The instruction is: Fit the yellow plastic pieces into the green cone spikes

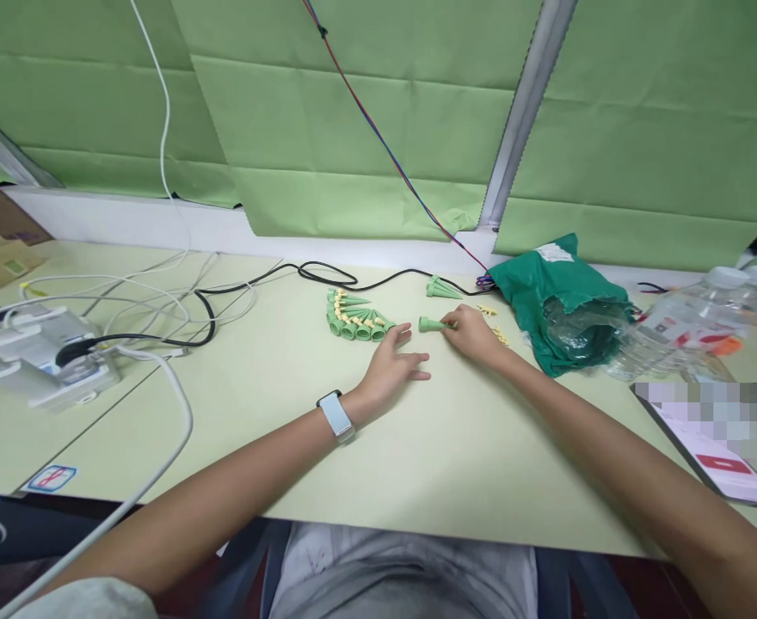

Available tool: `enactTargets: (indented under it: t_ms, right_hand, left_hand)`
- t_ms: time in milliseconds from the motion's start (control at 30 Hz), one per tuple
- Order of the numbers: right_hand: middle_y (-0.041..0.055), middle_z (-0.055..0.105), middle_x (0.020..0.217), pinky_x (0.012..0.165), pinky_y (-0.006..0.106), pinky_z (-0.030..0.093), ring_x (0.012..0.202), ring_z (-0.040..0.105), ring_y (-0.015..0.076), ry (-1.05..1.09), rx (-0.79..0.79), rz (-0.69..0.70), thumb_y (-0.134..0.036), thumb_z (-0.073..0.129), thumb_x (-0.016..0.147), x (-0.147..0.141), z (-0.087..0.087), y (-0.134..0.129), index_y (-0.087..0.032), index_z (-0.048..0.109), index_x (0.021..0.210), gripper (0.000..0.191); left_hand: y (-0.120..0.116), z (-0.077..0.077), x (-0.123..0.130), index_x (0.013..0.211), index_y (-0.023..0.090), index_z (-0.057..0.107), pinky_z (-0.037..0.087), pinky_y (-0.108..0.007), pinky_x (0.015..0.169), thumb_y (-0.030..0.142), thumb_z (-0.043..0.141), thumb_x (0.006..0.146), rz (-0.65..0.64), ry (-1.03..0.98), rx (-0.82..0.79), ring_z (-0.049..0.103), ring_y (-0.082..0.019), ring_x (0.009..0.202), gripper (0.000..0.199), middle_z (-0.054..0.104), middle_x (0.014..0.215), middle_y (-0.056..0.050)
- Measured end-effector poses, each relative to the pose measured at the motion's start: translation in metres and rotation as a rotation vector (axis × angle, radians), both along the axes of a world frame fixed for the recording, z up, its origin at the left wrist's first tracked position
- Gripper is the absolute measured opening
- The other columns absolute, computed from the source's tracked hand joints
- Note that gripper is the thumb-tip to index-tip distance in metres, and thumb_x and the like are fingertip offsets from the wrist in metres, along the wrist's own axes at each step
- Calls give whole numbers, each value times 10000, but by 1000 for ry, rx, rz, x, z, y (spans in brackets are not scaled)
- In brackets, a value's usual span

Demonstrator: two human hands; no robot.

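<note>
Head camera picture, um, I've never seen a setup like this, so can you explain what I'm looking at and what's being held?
There's no machine here, just a person's two bare hands. The camera is worn on their head, looking forward and down, so the arms reach in from below.

The right hand has its grip closed on a green cone-shaped piece. The left hand holds nothing, its fingers spread beside a curved row of similar green pieces with yellow bits among them. Whether it touches them is hard to tell.

On the pale table are also more green pieces, small yellow pieces, a torn green bag, clear bottles, a lit screen and tangled cables.
</note>
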State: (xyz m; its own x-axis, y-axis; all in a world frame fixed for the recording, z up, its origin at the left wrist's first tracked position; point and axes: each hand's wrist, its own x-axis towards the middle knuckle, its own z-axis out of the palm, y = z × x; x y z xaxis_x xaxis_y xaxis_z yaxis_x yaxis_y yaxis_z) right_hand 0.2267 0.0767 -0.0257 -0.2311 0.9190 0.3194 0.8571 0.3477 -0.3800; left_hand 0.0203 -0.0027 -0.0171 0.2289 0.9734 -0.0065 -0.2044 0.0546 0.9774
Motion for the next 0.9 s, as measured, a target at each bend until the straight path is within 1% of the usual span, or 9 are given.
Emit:
enactTargets:
  t_ms: [67, 133, 200, 300, 367, 467, 533, 667, 900]
  right_hand:
    - [129, 661, 1106, 882, 293, 461, 1004, 623, 226, -97, -24, -125, -163, 590, 890, 1, 0, 27, -156, 766, 1088, 265]
    - [166, 638, 1194, 886, 312, 468, 1039, 619, 250, -136, -38, -214, -144, 565, 887, 1, 1, 48, -132, 749, 1112, 290]
    - [194, 624, 1230, 861, 326, 477, 1028, 623, 266, -148, -43, -279, -113, 549, 871, 1, 4, 63, -114, 714, 1165, 338]
    - [212, 633, 1224, 831, 326, 479, 1017, 631, 279, -178, -38, -351, -62, 530, 842, 3, 8, 76, -107, 642, 1266, 441]
    - [205, 659, 1181, 830, 326, 475, 1008, 641, 281, -208, -40, -370, -54, 532, 834, 5, 9, 81, -119, 658, 1232, 422]
    - [184, 700, 1098, 844, 329, 468, 995, 656, 279, -255, -58, -377, -80, 552, 844, 6, 8, 86, -148, 726, 1081, 302]
    - [189, 703, 1110, 850, 336, 466, 1008, 659, 283, -276, -59, -379, -101, 546, 868, 5, 7, 88, -150, 742, 1038, 265]
    - [207, 685, 1164, 859, 338, 463, 1035, 657, 285, -293, -46, -380, -102, 517, 897, 1, 6, 89, -131, 741, 1069, 284]
    - [213, 669, 1135, 858, 334, 447, 1028, 641, 279, -267, -11, -367, -102, 486, 926, -7, 3, 85, -120, 711, 1133, 305]
  left_hand:
    - [-1, 2, 0, 1253, 208, 517, 648, -429, 769, 152, 679, 811, -15, 24, -9, 702, -239, 1009, 474, 347, 1540, -200]
    - [-1, 3, 0, 1173, 184, 541, 650, -419, 751, 140, 657, 812, -20, 42, -21, 705, -238, 989, 381, 382, 1500, -200]
    - [-1, 2, 0, 1109, 174, 548, 650, -403, 746, 133, 649, 809, -25, 47, -24, 707, -236, 983, 319, 416, 1451, -190]
    - [1, -1, -1, 1057, 172, 544, 650, -385, 740, 123, 644, 805, -37, 37, -29, 711, -231, 974, 276, 443, 1387, -169]
    - [1, -3, -1, 1038, 172, 540, 651, -388, 735, 114, 634, 808, -43, 28, -38, 712, -232, 971, 255, 442, 1371, -163]
    - [2, -4, -1, 1017, 172, 544, 652, -397, 725, 112, 634, 807, -48, 19, -36, 714, -233, 964, 236, 447, 1349, -155]
    - [2, -6, -1, 1003, 173, 547, 652, -399, 720, 115, 645, 800, -51, 11, -29, 716, -230, 953, 232, 457, 1325, -146]
    - [2, -7, -1, 993, 170, 541, 650, -392, 722, 124, 635, 814, -60, 12, -27, 715, -225, 950, 207, 456, 1305, -138]
    - [-1, 0, -1, 972, 167, 540, 638, -381, 735, 115, 616, 823, -63, 35, -49, 713, -210, 931, 175, 469, 1267, -127]
